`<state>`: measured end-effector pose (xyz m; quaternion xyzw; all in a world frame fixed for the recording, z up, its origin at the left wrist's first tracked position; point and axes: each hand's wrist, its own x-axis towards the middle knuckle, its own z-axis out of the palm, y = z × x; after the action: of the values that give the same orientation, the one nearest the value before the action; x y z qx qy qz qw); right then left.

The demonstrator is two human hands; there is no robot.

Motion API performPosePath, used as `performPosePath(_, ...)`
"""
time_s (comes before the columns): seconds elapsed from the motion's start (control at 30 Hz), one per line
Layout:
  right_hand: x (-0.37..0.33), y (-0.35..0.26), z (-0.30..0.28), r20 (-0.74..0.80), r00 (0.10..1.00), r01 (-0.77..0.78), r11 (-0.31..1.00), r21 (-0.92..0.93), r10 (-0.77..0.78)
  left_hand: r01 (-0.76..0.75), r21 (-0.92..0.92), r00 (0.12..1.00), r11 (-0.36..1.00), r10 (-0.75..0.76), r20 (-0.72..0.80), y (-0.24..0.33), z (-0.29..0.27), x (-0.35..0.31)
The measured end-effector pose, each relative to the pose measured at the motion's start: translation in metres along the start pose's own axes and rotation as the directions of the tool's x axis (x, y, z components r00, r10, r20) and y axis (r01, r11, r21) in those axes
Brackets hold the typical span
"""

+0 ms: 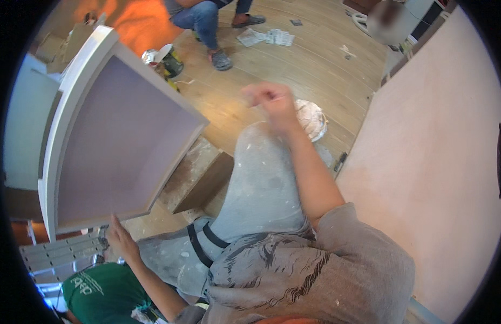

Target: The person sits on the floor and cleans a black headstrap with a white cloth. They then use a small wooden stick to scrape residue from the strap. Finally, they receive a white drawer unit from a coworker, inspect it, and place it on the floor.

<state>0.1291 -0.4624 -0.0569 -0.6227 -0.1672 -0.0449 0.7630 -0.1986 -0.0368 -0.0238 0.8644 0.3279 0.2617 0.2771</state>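
Observation:
To my left stands a pale panel (pixel 123 137) with a raised white rim (pixel 78 102), tilted and resting near a dusty wooden block (pixel 199 175). My left hand (pixel 122 242) is at its lower edge, the index finger stretched up against the rim and the palm holding nothing that shows. My right hand (pixel 275 105) is raised above my knee, slightly blurred, its fingers curled together. Whatever they may pinch is too small to make out. Beside my right wrist, on the floor, sits a round container (pixel 312 121) with a whitish, lumpy content.
A person in jeans (pixel 204 24) crouches ahead, near an open can (pixel 170 60) and paper sheets (pixel 266 38). A large pale board (pixel 428 173) rises at my right. A green cloth item (pixel 102 294) and a metal ladder (pixel 64 252) are at lower left.

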Motion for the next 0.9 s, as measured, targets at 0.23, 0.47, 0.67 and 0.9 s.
performPosePath(0.23, -0.052, 0.108, -0.256, -0.643, 0.765, -0.45, 0.74, -0.501, 0.029, 0.006, 0.372, 1.0, 0.928, 0.002, -0.021, -0.074, -0.024, -0.087)
performPosePath(0.47, -0.079, 0.144, -0.183, -0.65, 0.741, -0.671, 0.178, -0.72, 0.168, 0.256, 0.339, 0.962, 0.905, -0.272, -0.002, -0.065, -0.032, -0.076)
performPosePath(0.67, -0.066, 0.164, -0.166, -0.612, 0.789, -0.492, 0.551, -0.674, -0.044, 0.155, 0.309, 0.988, 0.938, -0.148, -0.048, -0.061, -0.022, -0.077)
performPosePath(0.9, -0.034, 0.065, -0.056, -0.323, 0.938, 0.0, 0.93, -0.367, -0.127, 0.284, -0.344, 0.95, 0.895, -0.213, 0.229, 0.019, 0.041, -0.083)
